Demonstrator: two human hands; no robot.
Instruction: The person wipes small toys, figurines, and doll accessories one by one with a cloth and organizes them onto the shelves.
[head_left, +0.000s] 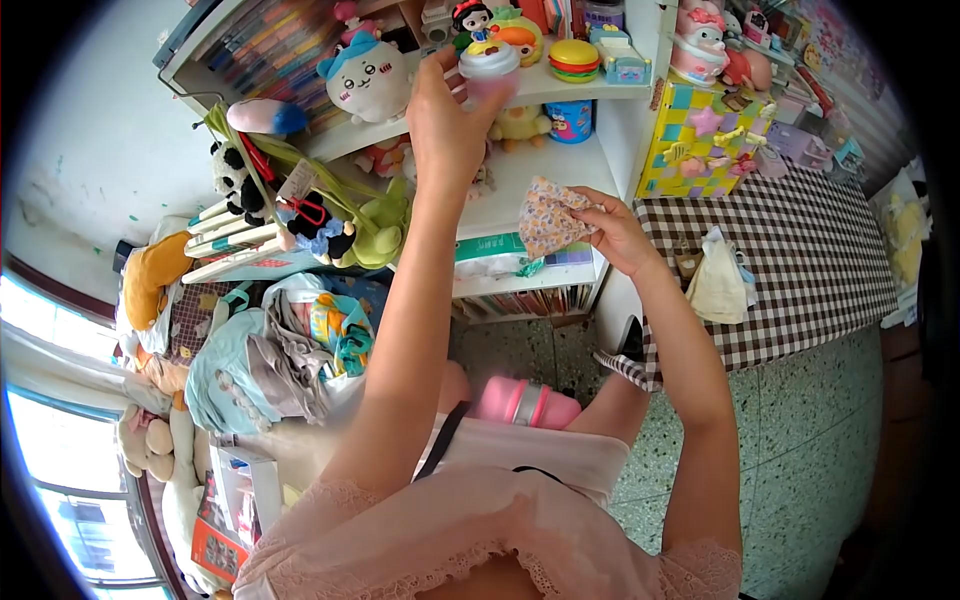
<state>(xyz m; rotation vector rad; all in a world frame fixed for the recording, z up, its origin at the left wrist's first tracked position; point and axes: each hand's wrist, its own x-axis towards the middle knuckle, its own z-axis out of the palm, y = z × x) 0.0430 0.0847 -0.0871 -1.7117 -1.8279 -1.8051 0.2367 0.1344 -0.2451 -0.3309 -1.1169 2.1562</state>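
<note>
My left hand [447, 128] is raised to the upper shelf. Its fingers and thumb are closed round a small pink toy cup [488, 72] with a white, cream-like top; its lower part is partly hidden by the thumb. Lower and to the right, my right hand [612, 228] pinches a floral cloth [552, 217], which hangs bunched in front of the lower shelf. Close to the cup stand a round white plush toy [367, 80], a dark-haired doll figure [471, 18] and a toy hamburger [574, 61].
A white shelf unit [590, 165] holds toys, books and a blue tin [570, 122]. On the right, a checked tablecloth [800, 250] carries a cream cloth [718, 280] and a colourful box [700, 140]. Plush toys and piled clothes [235, 370] lie left. A pink bottle [525, 403] is near my legs.
</note>
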